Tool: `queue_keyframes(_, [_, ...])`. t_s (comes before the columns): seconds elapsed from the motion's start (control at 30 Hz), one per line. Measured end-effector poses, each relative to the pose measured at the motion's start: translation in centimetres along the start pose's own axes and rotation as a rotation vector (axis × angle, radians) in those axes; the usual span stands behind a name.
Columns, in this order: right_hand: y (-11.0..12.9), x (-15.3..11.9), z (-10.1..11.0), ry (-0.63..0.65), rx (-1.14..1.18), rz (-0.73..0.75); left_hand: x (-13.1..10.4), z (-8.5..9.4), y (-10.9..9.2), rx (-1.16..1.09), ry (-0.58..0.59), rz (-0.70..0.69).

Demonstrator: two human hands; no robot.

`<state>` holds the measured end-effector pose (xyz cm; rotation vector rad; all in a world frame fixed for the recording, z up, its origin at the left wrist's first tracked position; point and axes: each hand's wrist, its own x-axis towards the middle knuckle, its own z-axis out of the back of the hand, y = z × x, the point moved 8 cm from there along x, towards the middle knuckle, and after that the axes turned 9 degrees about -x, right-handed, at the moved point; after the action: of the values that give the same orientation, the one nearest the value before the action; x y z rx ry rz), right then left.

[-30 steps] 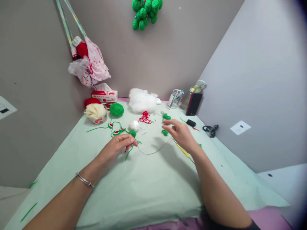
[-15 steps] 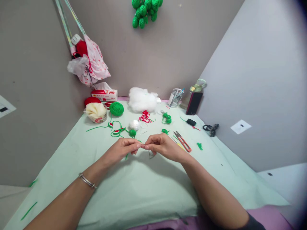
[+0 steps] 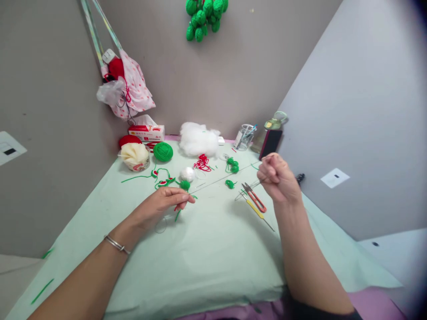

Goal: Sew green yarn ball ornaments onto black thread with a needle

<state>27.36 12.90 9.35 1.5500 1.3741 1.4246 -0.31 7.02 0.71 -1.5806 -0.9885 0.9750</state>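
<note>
A thin dark thread (image 3: 224, 180) stretches tautly from the fingertips of my left hand (image 3: 171, 198) up to my right hand (image 3: 277, 178). The left thumb and fingers are pinched on it, and a bit of red and a green yarn end (image 3: 178, 216) show just below them. My right hand is closed in a fist round the other end, raised above the table, with loose thread hanging from it. Behind my left fingers sits a small green crocheted ball (image 3: 184, 185). Below and left of my right hand lie orange-handled thread snips (image 3: 256, 200) and a yellow-handled crochet hook (image 3: 255, 209).
White stuffing (image 3: 199, 140), a green yarn ball (image 3: 163, 152), a white yarn ball (image 3: 187, 174) and tangled red yarn (image 3: 202, 163) lie further back. A glass of pens (image 3: 245, 137) and a phone (image 3: 270, 144) stand back right. A dotted bag (image 3: 135, 84) hangs left.
My hands were together in the middle. The right hand has moved up and right, closing into a fist and drawing the thread out; the left has shifted slightly left.
</note>
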Motion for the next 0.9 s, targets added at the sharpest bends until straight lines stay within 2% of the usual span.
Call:
queue_keyframes(0.1, [2.0, -0.2, 1.6, -0.041, 0.072, 0.123, 0.0, 0.1, -0.2, -0.058, -0.010, 0.001])
queue_keyframes(0.17, [2.9, -0.7, 1.8, 0.046, 0.042, 0.189, 0.1, 0.1, -0.3, -0.082, -0.008, 0.000])
queue_keyframes(0.23, [2.5, -1.1, 0.8, 0.235, -0.148, 0.163, 0.1, 0.2, -0.3, -0.080, -0.013, -0.005])
queue_keyframes(0.27, [1.5, -1.3, 0.1, 0.324, -0.324, 0.102, 0.1, 0.2, -0.2, -0.066, -0.014, -0.007])
queue_keyframes(0.3, [0.3, -1.3, -0.2, 0.358, -0.541, 0.033, 0.1, 0.1, -0.2, -0.047, -0.013, -0.010])
queue_keyframes(0.37, [-1.4, -0.9, -0.2, 0.246, -0.963, -0.059, 0.2, -0.1, 0.0, 0.001, 0.003, -0.012])
queue_keyframes(0.43, [-1.9, -0.8, -1.3, 0.086, -1.145, -0.055, 0.2, -0.4, 0.2, 0.055, 0.035, -0.010])
queue_keyframes(0.47, [-2.6, -1.1, -2.7, 0.110, -1.113, -0.065, 0.2, -0.5, 0.4, 0.081, 0.053, -0.009])
queue_keyframes(0.6, [-6.2, -4.0, -9.6, 0.479, -0.789, -0.200, 0.2, -1.1, 1.0, 0.183, 0.118, -0.001])
queue_keyframes(0.67, [-7.5, -5.5, -11.4, 0.591, -0.723, -0.278, 0.3, -1.2, 1.2, 0.216, 0.135, 0.011])
queue_keyframes(0.77, [-8.6, -6.4, -11.8, 0.640, -0.665, -0.366, 0.3, -1.3, 1.6, 0.248, 0.143, 0.039])
queue_keyframes(0.9, [-7.9, -5.5, -10.4, 0.662, -0.574, -0.375, 0.4, -1.2, 1.5, 0.239, 0.144, 0.048])
